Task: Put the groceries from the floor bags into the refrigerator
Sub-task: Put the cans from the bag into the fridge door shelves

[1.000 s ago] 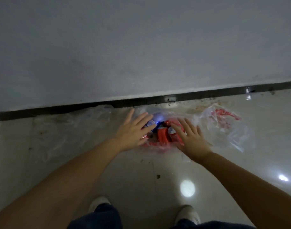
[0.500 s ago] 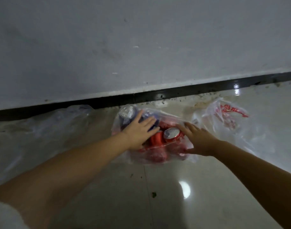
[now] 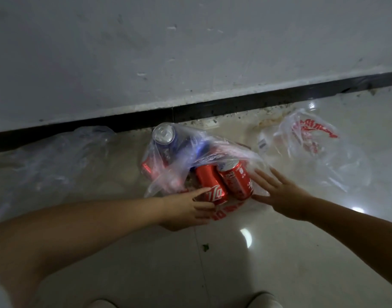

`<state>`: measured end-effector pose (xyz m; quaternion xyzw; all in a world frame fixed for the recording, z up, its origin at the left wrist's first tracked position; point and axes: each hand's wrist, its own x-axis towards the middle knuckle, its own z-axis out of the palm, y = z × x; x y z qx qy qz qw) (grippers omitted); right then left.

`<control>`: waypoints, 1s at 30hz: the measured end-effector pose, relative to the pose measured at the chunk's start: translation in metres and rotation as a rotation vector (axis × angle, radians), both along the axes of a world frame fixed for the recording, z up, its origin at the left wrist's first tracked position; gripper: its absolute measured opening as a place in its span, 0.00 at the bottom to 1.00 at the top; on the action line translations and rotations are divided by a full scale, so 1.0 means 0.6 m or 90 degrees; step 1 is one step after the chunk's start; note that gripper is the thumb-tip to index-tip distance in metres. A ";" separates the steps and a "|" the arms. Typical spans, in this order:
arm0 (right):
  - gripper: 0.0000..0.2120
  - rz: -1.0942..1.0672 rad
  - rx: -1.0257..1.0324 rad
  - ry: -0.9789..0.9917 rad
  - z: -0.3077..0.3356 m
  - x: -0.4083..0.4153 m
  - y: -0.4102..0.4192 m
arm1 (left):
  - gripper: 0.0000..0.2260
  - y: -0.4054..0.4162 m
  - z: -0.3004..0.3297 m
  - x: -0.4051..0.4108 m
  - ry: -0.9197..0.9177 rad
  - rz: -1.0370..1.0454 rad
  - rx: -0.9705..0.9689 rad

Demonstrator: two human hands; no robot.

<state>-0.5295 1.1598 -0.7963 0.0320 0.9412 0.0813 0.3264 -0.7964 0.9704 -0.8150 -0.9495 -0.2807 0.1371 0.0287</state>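
Left hand: the left hand [image 3: 186, 210] is curling its fingers around the near end of a red cola can [image 3: 210, 187].
Right hand: the right hand [image 3: 283, 194] is lying flat, fingers spread, against a second red can [image 3: 236, 180].
Bag: a clear plastic bag [image 3: 175, 172] is sagging open around both cans (a blue can [image 3: 168, 141] is standing behind).
Floor: a printed bag [image 3: 310, 143] is sitting near the black baseboard [image 3: 235, 105].

glossy pale tile floor [image 3: 268, 258], 3 plastic bags on it by the black baseboard [image 3: 235, 106]: clear bag [image 3: 52, 161] left, can-filled bag [image 3: 179, 165] middle, red-printed bag [image 3: 312, 147] right
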 end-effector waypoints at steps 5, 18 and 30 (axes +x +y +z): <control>0.25 -0.154 -0.078 -0.151 0.034 -0.055 -0.008 | 0.25 0.013 0.006 -0.021 -0.054 0.018 -0.103; 0.48 -0.749 -0.374 0.179 0.008 -0.097 -0.075 | 0.22 0.064 -0.003 0.013 -0.083 0.243 0.008; 0.38 -0.759 -0.236 0.271 0.045 -0.117 -0.078 | 0.18 0.057 -0.022 0.023 -0.030 0.227 0.014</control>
